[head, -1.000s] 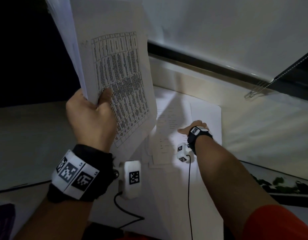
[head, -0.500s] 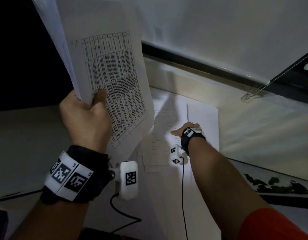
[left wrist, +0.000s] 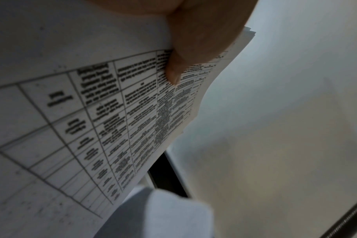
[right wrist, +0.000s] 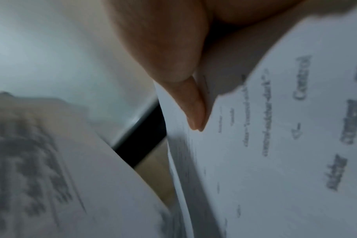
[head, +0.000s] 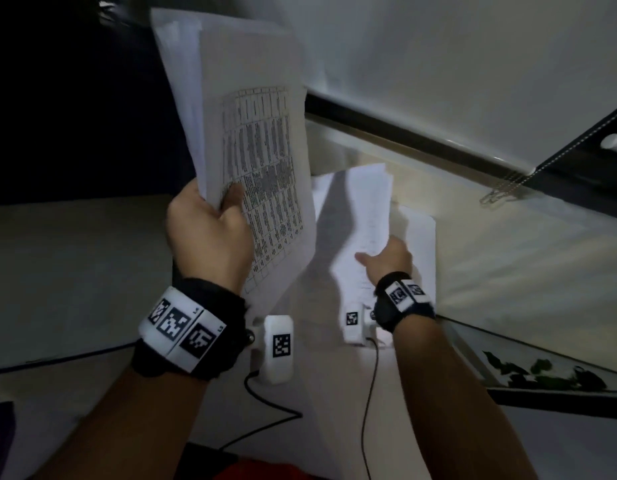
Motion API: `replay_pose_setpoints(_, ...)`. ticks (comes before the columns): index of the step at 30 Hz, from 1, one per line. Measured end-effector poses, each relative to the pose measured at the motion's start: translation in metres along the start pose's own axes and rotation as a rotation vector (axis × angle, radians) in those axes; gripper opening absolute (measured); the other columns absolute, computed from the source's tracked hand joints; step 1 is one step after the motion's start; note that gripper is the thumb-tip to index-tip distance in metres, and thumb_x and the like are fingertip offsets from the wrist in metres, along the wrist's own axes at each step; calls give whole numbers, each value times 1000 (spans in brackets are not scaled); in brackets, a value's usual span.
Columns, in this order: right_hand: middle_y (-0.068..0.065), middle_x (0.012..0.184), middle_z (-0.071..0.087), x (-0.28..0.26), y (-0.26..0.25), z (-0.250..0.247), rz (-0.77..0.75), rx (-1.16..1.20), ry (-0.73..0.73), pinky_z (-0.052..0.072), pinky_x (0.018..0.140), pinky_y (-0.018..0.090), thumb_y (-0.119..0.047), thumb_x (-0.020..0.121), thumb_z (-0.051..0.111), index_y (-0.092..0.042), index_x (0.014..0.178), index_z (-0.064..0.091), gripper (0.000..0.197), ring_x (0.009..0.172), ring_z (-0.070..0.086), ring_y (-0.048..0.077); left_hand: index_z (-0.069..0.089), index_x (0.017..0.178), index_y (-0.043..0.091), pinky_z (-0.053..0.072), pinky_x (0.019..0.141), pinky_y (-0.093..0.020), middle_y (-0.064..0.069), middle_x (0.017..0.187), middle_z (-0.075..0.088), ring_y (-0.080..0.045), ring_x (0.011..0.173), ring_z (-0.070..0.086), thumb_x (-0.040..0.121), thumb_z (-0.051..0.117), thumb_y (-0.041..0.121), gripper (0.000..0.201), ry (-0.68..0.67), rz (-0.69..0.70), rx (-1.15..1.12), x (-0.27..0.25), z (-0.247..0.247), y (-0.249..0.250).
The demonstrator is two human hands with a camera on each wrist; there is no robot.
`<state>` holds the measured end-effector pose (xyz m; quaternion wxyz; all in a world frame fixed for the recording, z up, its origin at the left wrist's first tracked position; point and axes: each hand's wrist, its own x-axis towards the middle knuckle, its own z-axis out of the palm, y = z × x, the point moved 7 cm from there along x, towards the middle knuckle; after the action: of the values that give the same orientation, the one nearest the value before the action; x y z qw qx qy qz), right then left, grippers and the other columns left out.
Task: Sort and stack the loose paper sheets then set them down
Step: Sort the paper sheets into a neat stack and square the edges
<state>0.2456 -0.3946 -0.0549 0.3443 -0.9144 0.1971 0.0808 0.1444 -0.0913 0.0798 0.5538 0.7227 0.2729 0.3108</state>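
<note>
The left hand (head: 210, 233) grips a raised stack of sheets (head: 251, 140), thumb pressed on its printed table. At right, the right hand (head: 386, 258) pinches a lifted sheet (head: 365, 209) above another sheet (head: 421, 244) lying flat. Gathering seems partway; setting down remains. Print is too blurred to read.

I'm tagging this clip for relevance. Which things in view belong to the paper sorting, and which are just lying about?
Part of the job:
- stack of sheets, gripped upright by the left hand
- printed sheet, pinched and lifted by the right hand
- sheet on the table

Lying about:
- blind cord
- tray of leaves
</note>
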Motion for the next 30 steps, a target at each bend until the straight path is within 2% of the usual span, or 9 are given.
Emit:
replay_pose_setpoints(3,13,115,72,-22,-21,-60,-130,3,165,47,82,24,-17,81,81,-4,116,68,39,106,69,30,71,97,11,43,60,-17,5,81,68,-10,71,63,90,61,18,13,-39,-24,165,-17,6,-7)
replay_pose_setpoints(8,11,104,75,-52,-49,-139,-312,-46,359,53,78,30,-27,75,82,-9,105,70,37,95,70,28,69,98,4,46,66,-22,-3,79,66,-17,70,61,91,63,19,18,-167,-140,262,-46,26,-43)
replay_pose_setpoints(11,4,98,76,-66,-61,-165,-381,82,331,58,79,34,-32,67,82,-10,102,72,42,90,72,21,68,95,1,60,74,-41,-11,83,71,-28,77,70,89,66,24,24,-216,-295,228,-58,33,-90)
replay_pose_setpoints(14,-9,96,76,-78,-70,-174,-471,310,201,59,78,30,-18,70,85,-20,97,74,29,89,73,7,71,98,4,60,81,-48,-11,94,74,-27,86,71,84,68,29,28,-252,-435,235,-67,32,-130)
replay_pose_setpoints(17,-15,85,75,-70,-59,-147,-427,465,26,55,65,16,1,74,83,-15,100,72,32,72,70,-6,68,95,2,57,87,-41,-11,95,71,-27,89,69,86,69,22,23,-294,-550,242,-74,29,-162)
replay_pose_setpoints(20,-3,93,77,-33,-10,-75,-201,476,-170,58,74,29,1,69,85,-4,108,70,42,78,73,10,68,96,-5,50,74,-28,-14,96,69,-26,82,66,92,63,11,17,-369,-623,193,-79,26,-187)
replay_pose_setpoints(24,12,122,69,-3,61,12,57,179,-291,52,86,29,-8,74,87,-3,122,63,54,99,67,24,72,96,10,55,75,-28,-8,93,71,-24,82,66,92,65,22,15,-379,-738,108,-88,19,-215)
replay_pose_setpoints(27,14,126,67,-2,76,44,63,104,-307,47,86,25,-5,81,81,-1,126,62,49,103,65,23,69,114,14,54,94,-42,-6,107,71,-26,97,67,87,65,44,41,-334,-833,21,-87,14,-231)
replay_pose_setpoints(30,8,125,69,-13,66,68,9,105,-389,49,78,18,-19,85,79,-8,125,64,44,94,64,14,67,112,23,54,93,-37,1,105,70,-22,93,66,77,74,54,47,-371,-836,64,-86,15,-234)
